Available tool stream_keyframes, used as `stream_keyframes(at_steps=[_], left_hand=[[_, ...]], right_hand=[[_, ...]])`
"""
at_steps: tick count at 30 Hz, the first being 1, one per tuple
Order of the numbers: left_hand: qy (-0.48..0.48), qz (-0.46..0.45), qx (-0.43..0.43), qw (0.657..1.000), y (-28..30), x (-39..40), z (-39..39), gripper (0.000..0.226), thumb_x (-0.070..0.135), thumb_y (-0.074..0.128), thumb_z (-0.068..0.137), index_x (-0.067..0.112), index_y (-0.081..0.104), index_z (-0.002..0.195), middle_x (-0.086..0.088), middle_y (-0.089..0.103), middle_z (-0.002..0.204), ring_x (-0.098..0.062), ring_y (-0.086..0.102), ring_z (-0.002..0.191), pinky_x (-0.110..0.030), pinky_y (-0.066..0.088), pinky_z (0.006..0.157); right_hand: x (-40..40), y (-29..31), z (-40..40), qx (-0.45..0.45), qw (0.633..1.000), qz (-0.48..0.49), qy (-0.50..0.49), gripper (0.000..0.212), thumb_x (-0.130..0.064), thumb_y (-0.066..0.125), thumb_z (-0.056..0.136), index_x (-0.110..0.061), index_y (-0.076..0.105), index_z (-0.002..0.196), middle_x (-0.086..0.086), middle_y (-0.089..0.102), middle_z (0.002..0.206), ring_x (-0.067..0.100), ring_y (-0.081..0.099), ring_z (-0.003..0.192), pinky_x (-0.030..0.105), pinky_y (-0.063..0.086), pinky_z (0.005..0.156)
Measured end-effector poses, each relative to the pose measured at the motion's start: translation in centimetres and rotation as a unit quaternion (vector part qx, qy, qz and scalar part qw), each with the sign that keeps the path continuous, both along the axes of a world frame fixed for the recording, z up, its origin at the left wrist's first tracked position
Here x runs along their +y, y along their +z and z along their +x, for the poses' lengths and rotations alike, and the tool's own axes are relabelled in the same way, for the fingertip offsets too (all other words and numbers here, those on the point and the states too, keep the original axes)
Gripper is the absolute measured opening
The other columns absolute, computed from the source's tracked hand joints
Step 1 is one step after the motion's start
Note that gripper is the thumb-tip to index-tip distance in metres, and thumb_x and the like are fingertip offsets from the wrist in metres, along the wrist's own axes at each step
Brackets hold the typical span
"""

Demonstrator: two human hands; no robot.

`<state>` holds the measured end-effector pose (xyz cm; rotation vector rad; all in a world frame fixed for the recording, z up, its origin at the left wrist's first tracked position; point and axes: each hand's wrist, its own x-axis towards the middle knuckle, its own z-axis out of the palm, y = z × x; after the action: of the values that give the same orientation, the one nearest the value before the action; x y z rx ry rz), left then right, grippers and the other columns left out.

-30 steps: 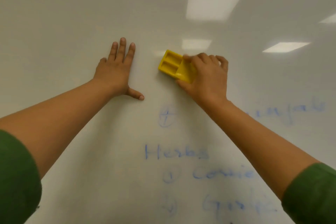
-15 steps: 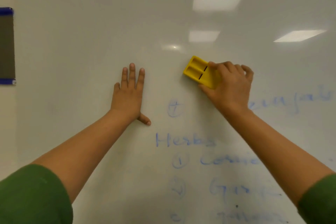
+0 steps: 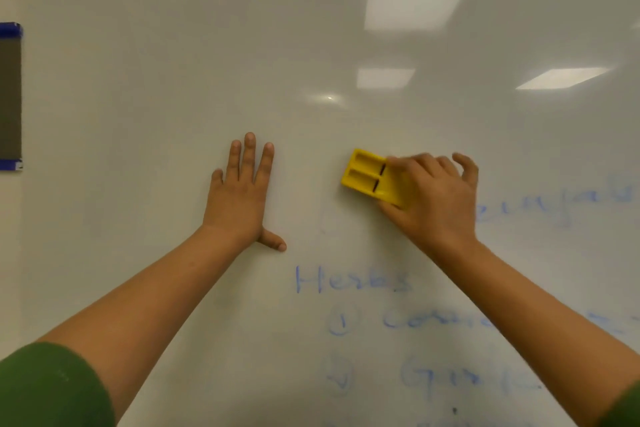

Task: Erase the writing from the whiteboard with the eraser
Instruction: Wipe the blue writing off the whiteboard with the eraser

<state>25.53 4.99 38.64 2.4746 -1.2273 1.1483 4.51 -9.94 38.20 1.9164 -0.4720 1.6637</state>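
On the glossy white whiteboard (image 3: pixel 138 97), the left hand (image 3: pixel 239 198) lies flat, fingers straight, thumb spread, holding nothing. Right of it, the yellow rectangular plastic eraser (image 3: pixel 370 175) presses against the board, gripped by the right hand (image 3: pixel 433 198) with curled fingers. Faint blue handwritten writing (image 3: pixel 349 281) sits below and right of the eraser.

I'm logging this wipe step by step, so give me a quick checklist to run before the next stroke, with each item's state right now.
1. Eraser held: ok, the right hand grips its right end.
2. Eraser against the whiteboard: cannot tell, contact face hidden.
3. Left hand clear of the stroke: ok, flat on the board, apart from the eraser.
4. Writing left: not ok, "Herbs" and the numbered lines below remain.
5. Faint word to the right: not ok, not yet wiped.
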Motion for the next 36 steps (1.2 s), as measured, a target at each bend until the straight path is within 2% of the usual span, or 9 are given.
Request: stream_keyframes(at_steps=[3, 7, 11, 14, 19, 24, 29, 33, 36], left_hand=[[-0.002, -0.003, -0.003, 1.0, 0.1, 0.1, -0.2, 0.154, 0.078, 0.069, 0.044, 0.015, -0.042, 0.129, -0.017, -0.035, 0.15, -0.033, -0.022, 0.143, -0.046, 0.014, 0.116], [-0.006, -0.003, 0.004, 1.0, 0.2, 0.4, -0.4, 0.156, 0.078, 0.071, 0.045, 0.014, -0.039, 0.135, -0.016, -0.034, 0.15, -0.033, -0.021, 0.143, -0.046, 0.018, 0.115], [0.004, 0.005, 0.007, 1.0, 0.1, 0.5, -0.6, 0.155, 0.078, 0.07, 0.046, 0.013, -0.034, 0.141, -0.016, -0.034, 0.15, -0.032, -0.02, 0.143, -0.045, 0.021, 0.114], [0.01, 0.007, 0.006, 1.0, 0.0, 0.3, -0.5, 0.154, 0.078, 0.069, 0.046, 0.013, -0.04, 0.134, -0.016, -0.035, 0.15, -0.033, -0.021, 0.143, -0.045, 0.021, 0.114], [0.01, 0.002, 0.005, 1.0, 0.0, 0.4, -0.8, 0.152, 0.078, 0.069, 0.046, 0.015, -0.041, 0.13, -0.016, -0.035, 0.149, -0.033, -0.021, 0.143, -0.045, 0.02, 0.114], [0.01, 0.004, 0.017, 1.0, 0.1, 0.6, -1.3, 0.154, 0.076, 0.071, 0.047, 0.013, -0.035, 0.14, -0.015, -0.034, 0.15, -0.032, -0.02, 0.143, -0.045, 0.022, 0.114], [0.029, 0.022, 0.004, 0.999, 0.2, 0.9, -1.2, 0.153, 0.077, 0.07, 0.049, 0.013, -0.033, 0.142, -0.015, -0.033, 0.151, -0.031, -0.018, 0.144, -0.043, 0.024, 0.114], [0.042, 0.029, -0.001, 0.999, 0.3, 1.0, -1.1, 0.153, 0.076, 0.071, 0.049, 0.012, -0.031, 0.143, -0.016, -0.032, 0.151, -0.032, -0.016, 0.144, -0.043, 0.024, 0.114], [0.065, 0.033, 0.0, 0.997, 0.5, 0.9, -2.0, 0.154, 0.076, 0.07, 0.049, 0.009, -0.031, 0.143, -0.019, -0.03, 0.151, -0.034, -0.012, 0.145, -0.043, 0.025, 0.113]], right_hand=[[1.5, 0.4, 2.8, -0.015, 0.999, 0.021, 0.02, 0.046, -0.037, 0.068, 0.061, -0.021, 0.066, 0.104, 0.002, 0.066, 0.09, 0.028, 0.061, 0.08, 0.04, 0.027, 0.092], [2.7, -3.3, 4.5, 0.074, 0.997, -0.025, 0.024, 0.045, -0.031, 0.072, 0.061, -0.02, 0.066, 0.104, -0.001, 0.066, 0.093, 0.026, 0.061, 0.08, 0.044, 0.027, 0.096], [1.7, -5.2, 1.9, 0.13, 0.99, -0.055, 0.001, 0.051, -0.031, 0.077, 0.057, -0.021, 0.065, 0.106, -0.001, 0.067, 0.093, 0.025, 0.063, 0.079, 0.046, 0.026, 0.097], [0.4, -3.2, -0.2, 0.075, 0.996, -0.045, -0.021, 0.048, -0.033, 0.077, 0.058, -0.022, 0.066, 0.104, 0.0, 0.067, 0.091, 0.025, 0.063, 0.077, 0.043, 0.026, 0.096], [0.7, -0.3, 1.5, -0.053, 0.998, 0.042, 0.016, 0.046, -0.037, 0.069, 0.063, -0.019, 0.065, 0.105, 0.004, 0.066, 0.091, 0.028, 0.061, 0.08, 0.04, 0.027, 0.094], [1.3, -4.3, 3.1, 0.029, 0.998, -0.018, 0.047, 0.044, -0.031, 0.071, 0.063, -0.02, 0.065, 0.105, -0.001, 0.066, 0.094, 0.024, 0.06, 0.08, 0.043, 0.031, 0.095], [-1.1, -5.7, -1.6, 0.082, 0.995, -0.058, 0.02, 0.047, -0.034, 0.066, 0.065, -0.025, 0.054, 0.11, -0.003, 0.068, 0.098, 0.023, 0.064, 0.082, 0.044, 0.028, 0.097], [-3.7, -3.2, -5.4, -0.042, 0.999, 0.004, 0.001, 0.044, -0.042, 0.064, 0.071, -0.021, 0.061, 0.109, 0.002, 0.067, 0.097, 0.027, 0.062, 0.081, 0.042, 0.03, 0.094], [-4.0, -2.4, -5.3, -0.145, 0.985, 0.085, 0.024, 0.051, -0.041, 0.069, 0.064, -0.016, 0.063, 0.108, 0.007, 0.066, 0.093, 0.03, 0.059, 0.082, 0.038, 0.032, 0.083]])
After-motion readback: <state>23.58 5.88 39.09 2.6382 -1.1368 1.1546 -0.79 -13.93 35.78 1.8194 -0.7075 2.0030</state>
